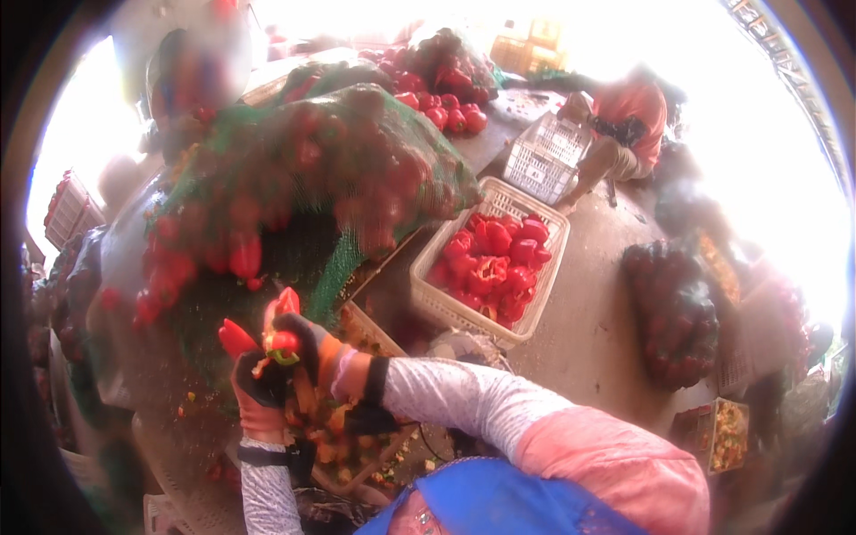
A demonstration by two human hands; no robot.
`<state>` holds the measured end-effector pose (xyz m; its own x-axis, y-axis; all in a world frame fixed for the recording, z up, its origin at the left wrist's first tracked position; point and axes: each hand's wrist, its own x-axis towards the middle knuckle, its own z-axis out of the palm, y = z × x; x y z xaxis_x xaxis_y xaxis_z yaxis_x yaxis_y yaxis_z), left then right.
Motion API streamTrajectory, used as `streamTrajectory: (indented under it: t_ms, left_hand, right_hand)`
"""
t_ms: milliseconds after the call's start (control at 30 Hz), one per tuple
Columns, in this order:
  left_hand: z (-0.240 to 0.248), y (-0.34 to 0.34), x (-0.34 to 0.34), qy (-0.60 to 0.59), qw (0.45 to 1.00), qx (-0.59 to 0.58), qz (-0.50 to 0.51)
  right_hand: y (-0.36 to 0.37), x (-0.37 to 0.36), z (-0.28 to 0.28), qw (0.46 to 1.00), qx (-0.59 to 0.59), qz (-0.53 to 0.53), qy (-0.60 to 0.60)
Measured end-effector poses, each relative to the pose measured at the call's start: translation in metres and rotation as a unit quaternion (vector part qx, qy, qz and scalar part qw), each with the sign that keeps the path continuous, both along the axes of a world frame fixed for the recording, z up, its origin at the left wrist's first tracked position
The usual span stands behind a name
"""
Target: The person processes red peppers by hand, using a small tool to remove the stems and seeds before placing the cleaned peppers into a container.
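My left hand [260, 385], in a dark and orange glove, is closed round a red bell pepper piece [236, 338] that sticks up past the fingers. Against it, my right hand [314, 349], gloved alike, grips an opened red pepper [283, 342] with its green stem end and pale core showing. The two hands nearly touch, and some fingers are hidden. Just beyond them a whole red pepper [245, 256] lies at the edge of a heap spilling from a green mesh sack [357, 143]. Below my hands sits a crate [374, 470] of pale pepper scraps.
A cream crate [555, 267] of cut red peppers stands to the right. Farther off, a person in an orange top [633, 111] leans by a white crate [546, 159]. A full dark mesh sack [673, 312] and a crate of scraps [729, 435] are at far right.
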<state>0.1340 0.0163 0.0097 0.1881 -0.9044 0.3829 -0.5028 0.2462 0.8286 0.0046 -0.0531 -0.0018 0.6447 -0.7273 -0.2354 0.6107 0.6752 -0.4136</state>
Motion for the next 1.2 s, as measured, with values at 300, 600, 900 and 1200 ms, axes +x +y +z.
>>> streamTrajectory:
  t_ms: [300, 600, 900, 1200]
  left_hand:
    - [-0.065, -0.041, 0.072, 0.479, 0.870, 0.110, 0.040]
    - [0.035, -0.015, -0.012, -0.095, 0.992, -0.069, -0.035]
    - [0.023, -0.004, -0.011, -0.167, 0.981, 0.021, -0.092]
    - [0.027, 0.009, -0.029, -0.114, 0.988, -0.094, 0.045]
  right_hand:
    - [-0.025, -0.040, 0.041, 0.998, -0.007, -0.017, -0.059]
    - [-0.031, -0.038, 0.006, 0.997, -0.039, 0.050, 0.044]
    - [-0.025, -0.055, 0.020, 0.837, -0.453, 0.126, 0.280]
    - [0.006, -0.018, 0.024, 0.981, -0.021, -0.029, 0.193]
